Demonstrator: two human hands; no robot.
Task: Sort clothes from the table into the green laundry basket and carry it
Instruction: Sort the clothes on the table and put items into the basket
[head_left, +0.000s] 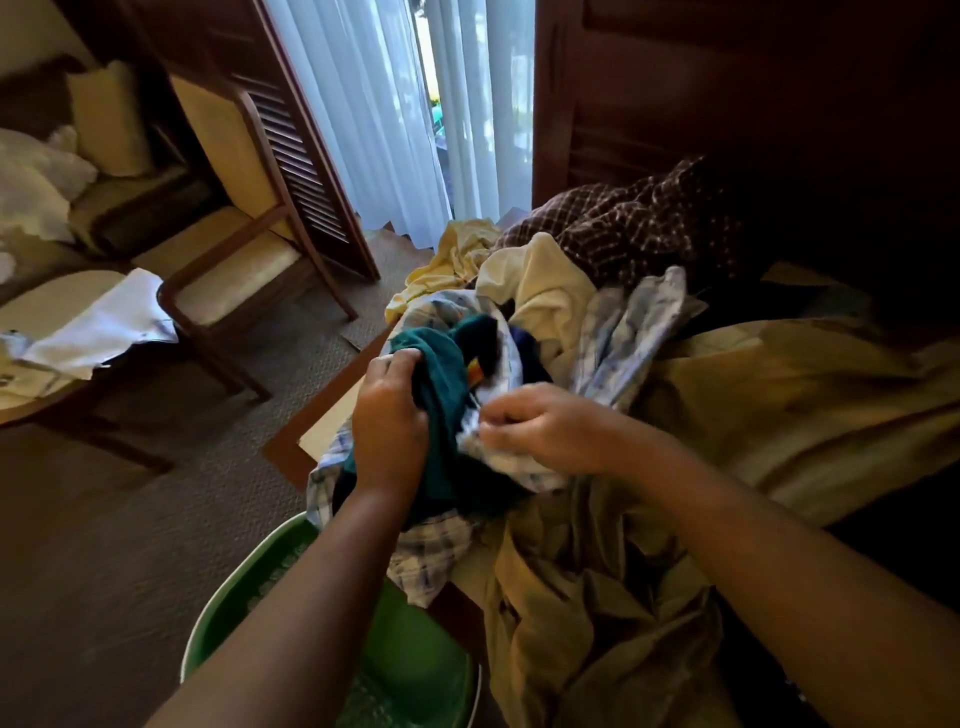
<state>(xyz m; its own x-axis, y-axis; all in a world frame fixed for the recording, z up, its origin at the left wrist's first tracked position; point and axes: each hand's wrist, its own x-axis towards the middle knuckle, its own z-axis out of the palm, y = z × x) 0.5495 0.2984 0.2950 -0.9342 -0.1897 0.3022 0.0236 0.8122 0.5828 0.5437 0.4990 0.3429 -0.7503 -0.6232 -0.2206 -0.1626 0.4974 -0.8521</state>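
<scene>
Our left hand (390, 415) grips the teal garment (441, 364) on the tabletop (324, 421), right hand (553, 431) pinching a checked shirt (431, 551). We should lift both clear (sleeves may snag) over the green laundry basket (415, 660) below.

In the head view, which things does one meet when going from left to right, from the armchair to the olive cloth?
Wooden armchair, left hand gripping the teal garment, right hand pinching the pale checked shirt, olive cloth.
</scene>
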